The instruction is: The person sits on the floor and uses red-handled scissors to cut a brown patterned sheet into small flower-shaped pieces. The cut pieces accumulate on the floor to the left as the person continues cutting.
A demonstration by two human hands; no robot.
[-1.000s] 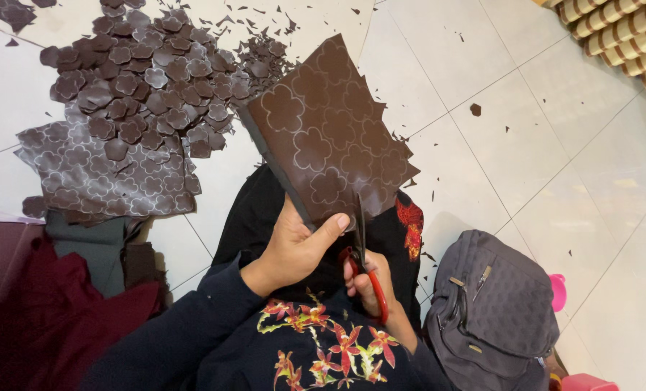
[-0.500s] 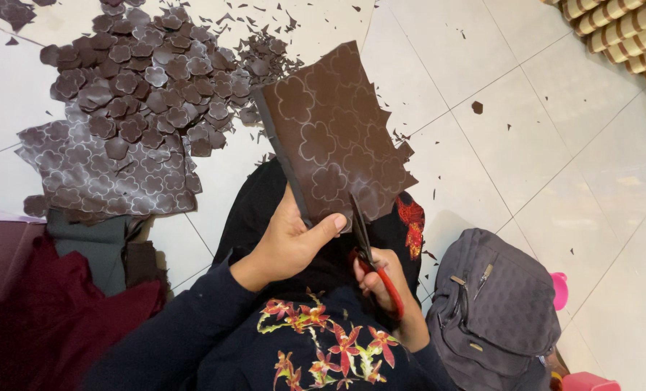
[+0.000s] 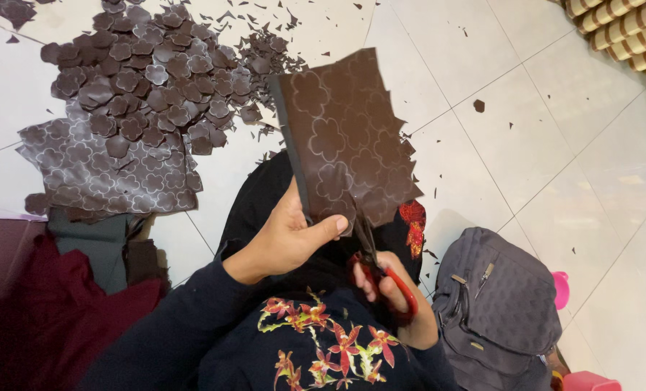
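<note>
Shifted a little since half a second ago: sheet (image 3: 344, 137) tilted slightly more upright in view, scissors (image 3: 381, 264) drawn a touch lower along its bottom edge.

Brown sheet printed with pale flower outlines, held up above the lap, over the white floor (image 3: 540, 145). Left edge straight and thick; right and lower edges jagged from cut-outs. Open tile to the right of the jagged side, dotted only with small scraps (image 3: 478, 106). Tighter on the left, with the pile of cut flowers (image 3: 149, 80) near the straight edge.

Left hand (image 3: 286, 239) closed on the sheet's lower left corner, thumb pressed flat across the front face, fingers hidden behind. Sheet rising up and to the right from that grip.

Right hand (image 3: 388, 289) just below the sheet's bottom edge, curled through the red handles of the scissors, blades pointing up into the lower edge beside the left thumb. How far apart the blades are cannot be told.

Second patterned sheet (image 3: 106, 174) flat on the floor under the pile, well to the left. Grey bag (image 3: 496, 304) at lower right, beside the right hand. Dark red cloth (image 3: 40, 304) at lower left.
</note>
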